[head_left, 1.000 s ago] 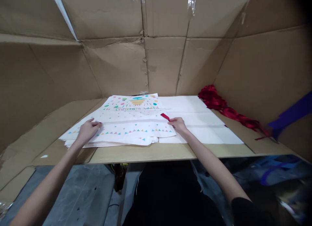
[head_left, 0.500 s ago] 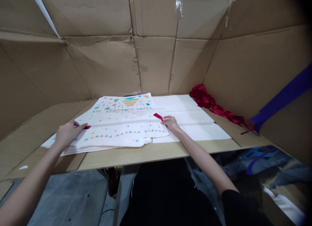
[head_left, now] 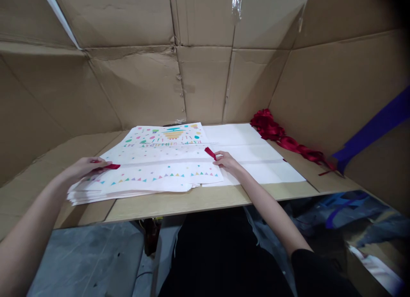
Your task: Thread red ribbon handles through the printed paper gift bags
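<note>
Head view: cardboard walls [head_left: 205, 85] stand behind and at both sides of a work surface [head_left: 182, 205], with the person's black clothing [head_left: 224, 250] below its near edge. On the surface, left of centre, lies a stack of printed sheets [head_left: 160, 177], its near-left edges fanned unevenly; the uppermost print shows coloured shapes, birthday lettering upside down to the viewer, and a row of small triangles along the near side. Plain white sheets [head_left: 256, 147] lie flat to the right of the printing, creased crosswise. In the far right corner, a purple strip [head_left: 371, 128] slants down along the cardboard, and a heap of red ribbon [head_left: 267, 124] trails from beside the plain sheets toward the strip's lower end. The left hand [head_left: 83, 167] reaches over the left part of the stack, fingers closed on a left ribbon piece [head_left: 112, 166], which projects rightward over the print. The right hand [head_left: 227, 161], near the right edge of the print, pinches a right ribbon piece [head_left: 210, 152] between thumb and fingers, its free end pointing up and to the left. The left fingertips are partly hidden, so whether they also grip the paper cannot be told.
</note>
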`<state>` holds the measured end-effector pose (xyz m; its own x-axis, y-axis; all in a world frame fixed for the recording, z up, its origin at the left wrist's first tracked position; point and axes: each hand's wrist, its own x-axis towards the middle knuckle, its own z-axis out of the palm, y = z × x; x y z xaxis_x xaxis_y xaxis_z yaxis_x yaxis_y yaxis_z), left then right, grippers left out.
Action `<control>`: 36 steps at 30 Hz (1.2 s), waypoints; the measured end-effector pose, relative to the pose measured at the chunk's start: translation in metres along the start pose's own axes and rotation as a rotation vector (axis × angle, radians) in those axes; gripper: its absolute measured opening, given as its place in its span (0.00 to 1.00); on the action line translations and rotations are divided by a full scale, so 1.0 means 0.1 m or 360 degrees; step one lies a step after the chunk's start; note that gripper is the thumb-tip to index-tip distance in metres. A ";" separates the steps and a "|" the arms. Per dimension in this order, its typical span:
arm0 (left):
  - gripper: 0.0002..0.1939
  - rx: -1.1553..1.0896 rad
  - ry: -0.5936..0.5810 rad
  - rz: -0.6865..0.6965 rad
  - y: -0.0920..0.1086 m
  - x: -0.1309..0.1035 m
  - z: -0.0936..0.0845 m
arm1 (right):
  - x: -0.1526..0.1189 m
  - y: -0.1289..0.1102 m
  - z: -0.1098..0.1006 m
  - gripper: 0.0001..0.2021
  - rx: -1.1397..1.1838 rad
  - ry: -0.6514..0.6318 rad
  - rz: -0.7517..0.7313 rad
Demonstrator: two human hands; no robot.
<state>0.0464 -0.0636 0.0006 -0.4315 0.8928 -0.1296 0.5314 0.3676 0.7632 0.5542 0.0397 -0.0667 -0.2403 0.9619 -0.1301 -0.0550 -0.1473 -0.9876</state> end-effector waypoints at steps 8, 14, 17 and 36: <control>0.07 -0.1037 0.0236 -0.0373 -0.05 -0.05 -0.02 | -0.13 -0.14 0.01 0.10 -0.0047 -0.0017 0.0116; 0.04 -0.1064 0.0309 -0.0489 -0.12 -0.02 -0.06 | -0.08 -0.13 0.02 0.05 -0.0070 0.0019 0.0107; 0.06 -0.1132 0.0336 -0.0555 -0.11 -0.02 -0.07 | -0.01 -0.10 0.02 0.05 -0.0082 0.0063 0.0106; 0.04 -0.1007 0.0513 -0.0605 0.08 -0.16 0.01 | -0.15 -0.13 -0.02 0.25 -0.0088 0.0039 0.0290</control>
<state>0.0587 -0.0750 0.0086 -0.7401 0.5819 -0.3371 -0.1659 0.3278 0.9301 0.5605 0.0277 -0.0523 -0.2180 0.9260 -0.3084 0.0405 -0.3071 -0.9508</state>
